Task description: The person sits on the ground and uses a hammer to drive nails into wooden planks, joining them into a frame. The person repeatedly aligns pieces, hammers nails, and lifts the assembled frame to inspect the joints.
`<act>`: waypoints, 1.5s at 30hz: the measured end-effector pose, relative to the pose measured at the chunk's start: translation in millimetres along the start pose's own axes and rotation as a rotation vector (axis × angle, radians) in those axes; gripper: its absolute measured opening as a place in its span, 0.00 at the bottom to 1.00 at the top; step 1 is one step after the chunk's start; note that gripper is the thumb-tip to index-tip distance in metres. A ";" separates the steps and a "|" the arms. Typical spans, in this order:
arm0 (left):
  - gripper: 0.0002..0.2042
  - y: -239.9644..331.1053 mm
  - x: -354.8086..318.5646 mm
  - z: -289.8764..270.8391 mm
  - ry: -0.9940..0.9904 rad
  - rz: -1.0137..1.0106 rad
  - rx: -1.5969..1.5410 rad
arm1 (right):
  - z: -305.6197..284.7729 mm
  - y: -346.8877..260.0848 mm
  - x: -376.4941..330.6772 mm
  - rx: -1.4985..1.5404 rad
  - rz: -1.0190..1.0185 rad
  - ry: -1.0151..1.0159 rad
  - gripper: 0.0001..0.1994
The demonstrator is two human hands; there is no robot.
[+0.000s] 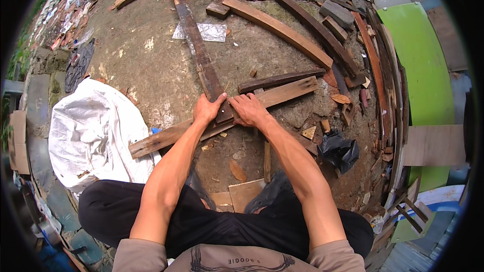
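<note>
A long, dark, worn wooden plank [199,53] runs away from me, its near end lying across a paler wooden board [287,92] set at a slant. My left hand [205,110] is closed on the plank's left edge near that end, thumb on top. On the other side, my right hand [249,110] has its fingers curled over the slanted board, right against the plank; its fingertips are partly hidden. Between the hands a small pale dot shows on the plank's end. A thin wooden stick [267,162] lies below the crossing.
A white sack [96,131] is at the left, a black plastic bag [339,151] at the right. Several timber pieces, among them a brown beam [282,32], lie on the dirt ground. Beyond them at the right stands a green panel [416,60]. Clear plastic [212,32] lies beside the plank.
</note>
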State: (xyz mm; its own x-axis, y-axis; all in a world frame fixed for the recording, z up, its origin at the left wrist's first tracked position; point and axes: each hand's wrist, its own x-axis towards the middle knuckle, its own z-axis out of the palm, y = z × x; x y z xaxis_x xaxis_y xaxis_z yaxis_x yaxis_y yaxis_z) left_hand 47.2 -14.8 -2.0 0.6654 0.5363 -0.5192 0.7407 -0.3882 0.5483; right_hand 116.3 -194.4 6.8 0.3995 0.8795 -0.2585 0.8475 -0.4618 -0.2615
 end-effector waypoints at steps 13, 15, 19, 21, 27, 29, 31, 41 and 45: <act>0.43 -13.8 8.4 6.1 0.031 0.020 -0.029 | 6.5 -4.0 -1.7 -0.105 -0.024 0.055 0.35; 0.43 -11.0 6.1 5.9 0.031 0.023 -0.031 | 6.5 -3.1 -2.7 -0.111 -0.019 0.047 0.36; 0.44 -7.1 3.4 3.6 0.012 0.014 -0.035 | 4.7 -4.3 -3.0 -0.122 -0.004 0.026 0.37; 0.44 -8.2 2.0 2.9 0.023 0.013 -0.026 | 1.6 -6.7 -2.8 -0.131 -0.002 0.008 0.37; 0.45 -5.5 1.6 2.2 0.009 -0.008 -0.009 | -0.7 -7.8 -3.2 -0.127 0.001 -0.012 0.37; 0.45 -5.2 1.8 2.5 0.005 -0.019 -0.009 | 0.4 -7.6 -3.2 -0.125 0.000 -0.006 0.37; 0.44 -6.1 2.7 2.6 0.013 -0.011 -0.009 | 2.3 -7.2 -3.0 -0.128 -0.002 0.006 0.36; 0.42 -12.0 7.1 4.8 0.012 0.018 -0.025 | 11.2 -3.8 -1.1 -0.189 -0.013 0.032 0.39; 0.42 -11.7 6.8 4.6 0.012 0.020 -0.019 | 11.5 -3.6 -0.7 -0.201 -0.015 0.025 0.39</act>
State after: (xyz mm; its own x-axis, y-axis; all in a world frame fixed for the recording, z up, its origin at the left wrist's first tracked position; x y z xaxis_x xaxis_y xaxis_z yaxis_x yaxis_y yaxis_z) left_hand 43.5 -10.1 -15.0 0.6791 0.5377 -0.4996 0.7250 -0.3853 0.5708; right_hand 109.0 -194.7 -2.8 0.3926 0.8898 -0.2326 0.9052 -0.4186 -0.0735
